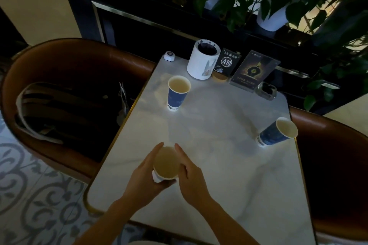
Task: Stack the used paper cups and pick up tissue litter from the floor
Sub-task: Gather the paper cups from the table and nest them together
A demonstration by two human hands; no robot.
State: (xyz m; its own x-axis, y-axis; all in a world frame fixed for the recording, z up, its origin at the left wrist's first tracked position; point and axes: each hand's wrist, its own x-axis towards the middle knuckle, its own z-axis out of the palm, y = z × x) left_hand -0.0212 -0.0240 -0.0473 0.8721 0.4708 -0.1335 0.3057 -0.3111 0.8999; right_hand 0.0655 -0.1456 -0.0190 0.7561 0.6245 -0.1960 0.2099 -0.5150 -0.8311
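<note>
I see both hands around one cup on the table — left hand gripping it, right hand alongside, fingers straight and together. Two more cups stand apart — a far cup and a right cup.

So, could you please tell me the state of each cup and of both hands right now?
Near cup: upright, cupped by both hands.
Far cup: upright, untouched, unstacked.
Right-edge cup: standing alone, unstacked.
Left hand: wrapped around near cup.
Right hand: open against near cup.

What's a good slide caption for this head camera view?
Both hands, left and right, cup a paper cup over the marble table; two blue cups stand unstacked.
</note>
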